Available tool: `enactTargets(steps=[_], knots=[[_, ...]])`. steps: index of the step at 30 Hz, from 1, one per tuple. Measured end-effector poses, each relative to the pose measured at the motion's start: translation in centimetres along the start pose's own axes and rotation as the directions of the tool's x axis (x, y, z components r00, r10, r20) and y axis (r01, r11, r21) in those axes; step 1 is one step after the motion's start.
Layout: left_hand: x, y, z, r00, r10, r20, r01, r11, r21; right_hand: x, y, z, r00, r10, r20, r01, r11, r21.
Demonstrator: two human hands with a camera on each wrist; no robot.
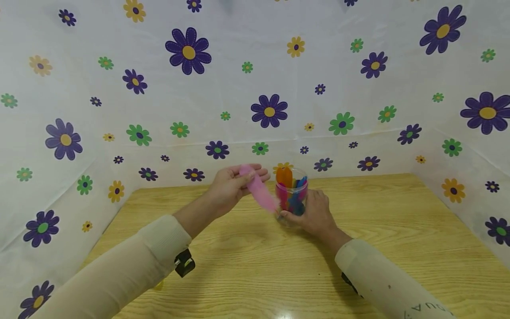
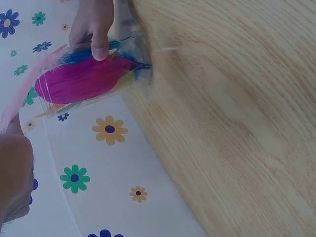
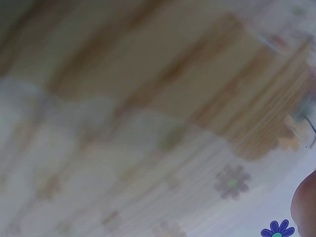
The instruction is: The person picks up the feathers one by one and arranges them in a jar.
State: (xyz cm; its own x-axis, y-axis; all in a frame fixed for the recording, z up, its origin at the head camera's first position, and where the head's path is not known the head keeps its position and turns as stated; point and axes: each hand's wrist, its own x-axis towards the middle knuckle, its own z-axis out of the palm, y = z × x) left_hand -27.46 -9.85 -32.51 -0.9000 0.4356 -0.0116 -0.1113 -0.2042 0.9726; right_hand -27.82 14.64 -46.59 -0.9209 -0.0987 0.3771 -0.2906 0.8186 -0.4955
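Observation:
A clear plastic jar (image 1: 291,188) stands on the table, holding several coloured feathers: orange (image 1: 284,175), magenta (image 2: 76,81) and blue among them. My right hand (image 1: 316,214) grips the jar low on its right side, thumb across the front. Just left of the jar, my left hand (image 1: 233,188) pinches a pink feather (image 1: 260,192) between thumb and fingers, its fluffy end slanting down toward the jar's wall. In the left wrist view the pink feather curves past the jar's mouth. The right wrist view is mostly blurred, with only part of a fingertip at its edge.
The light wood table (image 1: 247,266) ends at a white cloth backdrop (image 1: 223,88) printed with flowers, which also rises on both sides. A small yellow thing (image 1: 159,285) lies partly hidden behind the left sleeve.

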Motion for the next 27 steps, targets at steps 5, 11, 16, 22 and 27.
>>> enactTargets(steps=[5, 11, 16, 22, 27], knots=[[0.3, 0.4, 0.3, 1.0, 0.026, 0.014, -0.025, 1.0, -0.014, 0.0, 0.0, 0.1, 1.0, -0.008, -0.007, 0.008, 1.0, -0.006], [0.5, 1.0, 1.0, 0.999, 0.03, 0.016, -0.029, 0.999, -0.032, 0.0, 0.0, 0.1, 1.0, -0.001, 0.0, 0.001, 1.0, -0.01], [1.0, 1.5, 1.5, 0.999, 0.047, 0.022, -0.046, 0.998, -0.03, 0.0, 0.1, 0.1, 1.0, -0.003, -0.01, 0.003, 1.0, -0.007], [1.7, 2.0, 2.2, 0.997, 0.078, 0.022, -0.077, 0.997, -0.032, 0.0, 0.2, 0.1, 1.0, -0.018, -0.026, 0.019, 1.0, 0.01], [2.4, 2.3, 2.8, 0.996, 0.091, -0.006, -0.091, 0.994, -0.066, 0.1, 0.3, 0.2, 0.999, -0.03, -0.03, 0.031, 0.999, 0.009]])
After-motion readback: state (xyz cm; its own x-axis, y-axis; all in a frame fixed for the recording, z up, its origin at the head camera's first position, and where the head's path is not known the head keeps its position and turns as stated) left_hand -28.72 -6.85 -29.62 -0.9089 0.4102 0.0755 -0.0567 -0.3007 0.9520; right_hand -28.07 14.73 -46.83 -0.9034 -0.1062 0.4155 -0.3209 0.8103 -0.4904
